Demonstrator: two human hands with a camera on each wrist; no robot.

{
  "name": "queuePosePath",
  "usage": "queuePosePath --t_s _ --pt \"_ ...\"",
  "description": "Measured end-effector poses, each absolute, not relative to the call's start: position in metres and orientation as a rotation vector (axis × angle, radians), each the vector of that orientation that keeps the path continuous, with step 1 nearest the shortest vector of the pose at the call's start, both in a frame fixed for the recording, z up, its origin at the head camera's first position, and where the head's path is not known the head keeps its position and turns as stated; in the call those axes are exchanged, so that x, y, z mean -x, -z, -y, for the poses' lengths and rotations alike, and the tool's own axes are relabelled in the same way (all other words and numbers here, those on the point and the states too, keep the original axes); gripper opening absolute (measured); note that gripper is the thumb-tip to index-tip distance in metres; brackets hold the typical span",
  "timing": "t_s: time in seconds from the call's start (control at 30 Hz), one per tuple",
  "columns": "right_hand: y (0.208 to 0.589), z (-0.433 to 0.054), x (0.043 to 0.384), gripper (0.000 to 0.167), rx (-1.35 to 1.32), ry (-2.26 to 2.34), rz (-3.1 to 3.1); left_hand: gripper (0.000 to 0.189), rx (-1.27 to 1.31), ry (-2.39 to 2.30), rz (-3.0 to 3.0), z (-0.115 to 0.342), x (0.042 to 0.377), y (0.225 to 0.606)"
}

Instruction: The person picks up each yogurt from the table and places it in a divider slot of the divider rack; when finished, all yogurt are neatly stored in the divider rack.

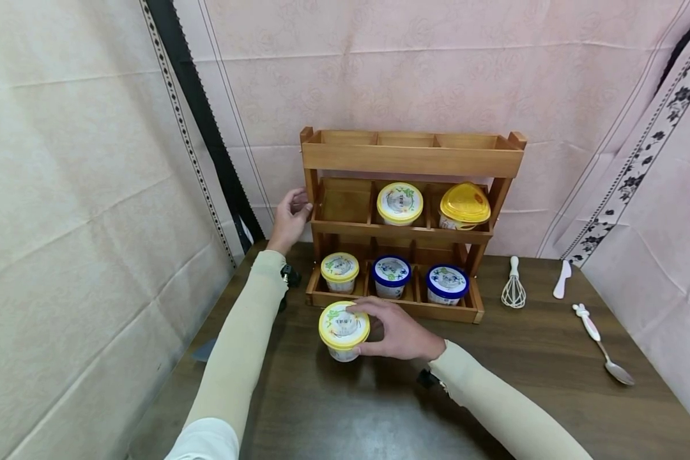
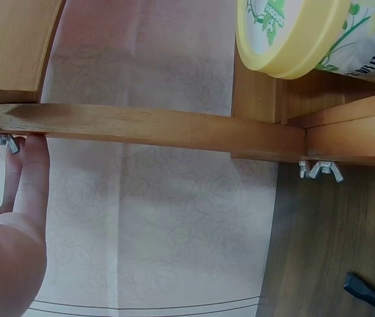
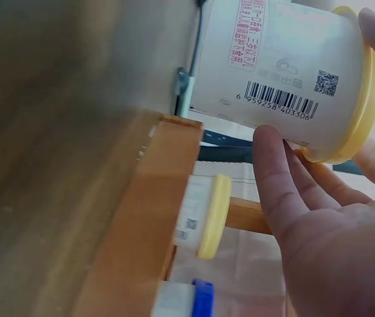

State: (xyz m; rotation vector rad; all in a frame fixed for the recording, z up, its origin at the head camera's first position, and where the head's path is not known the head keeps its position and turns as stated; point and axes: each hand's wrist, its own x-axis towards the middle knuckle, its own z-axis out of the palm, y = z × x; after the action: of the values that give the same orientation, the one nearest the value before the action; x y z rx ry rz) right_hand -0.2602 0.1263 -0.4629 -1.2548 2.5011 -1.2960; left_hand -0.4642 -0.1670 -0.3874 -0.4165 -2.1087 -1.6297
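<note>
My right hand (image 1: 399, 329) grips a yellow-lidded tub (image 1: 344, 326) by its side, thumb and fingers spread around it, in front of the wooden rack's lower tier. The right wrist view shows the tub's barcode side (image 3: 276, 72), with fingertips against the wall and lid edge. My left hand (image 1: 290, 219) holds the left upright (image 2: 168, 129) of the three-tier wooden rack (image 1: 411, 163), fingers beside a wing nut (image 2: 1, 142). On the middle tier sit a yellow-lidded tub (image 1: 400, 203) and a tub with a domed yellow lid (image 1: 464, 204).
The bottom tier holds a yellow-lidded tub (image 1: 340, 271) and two blue-lidded tubs, one in the middle (image 1: 391, 276) and one at right (image 1: 447, 283). Right of the rack lie a whisk (image 1: 513, 284), a white-handled spreader (image 1: 562, 280) and a spoon (image 1: 604, 345) on the dark table (image 1: 345, 415).
</note>
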Motion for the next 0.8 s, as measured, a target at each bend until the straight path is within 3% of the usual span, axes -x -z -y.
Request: queuePosePath --t_s 0.8 --pt "0.39 -0.112 0.295 0.075 1.271 1.373 -2.711 0.039 0.399 1.607 2.126 0.168 0.464 0.388"
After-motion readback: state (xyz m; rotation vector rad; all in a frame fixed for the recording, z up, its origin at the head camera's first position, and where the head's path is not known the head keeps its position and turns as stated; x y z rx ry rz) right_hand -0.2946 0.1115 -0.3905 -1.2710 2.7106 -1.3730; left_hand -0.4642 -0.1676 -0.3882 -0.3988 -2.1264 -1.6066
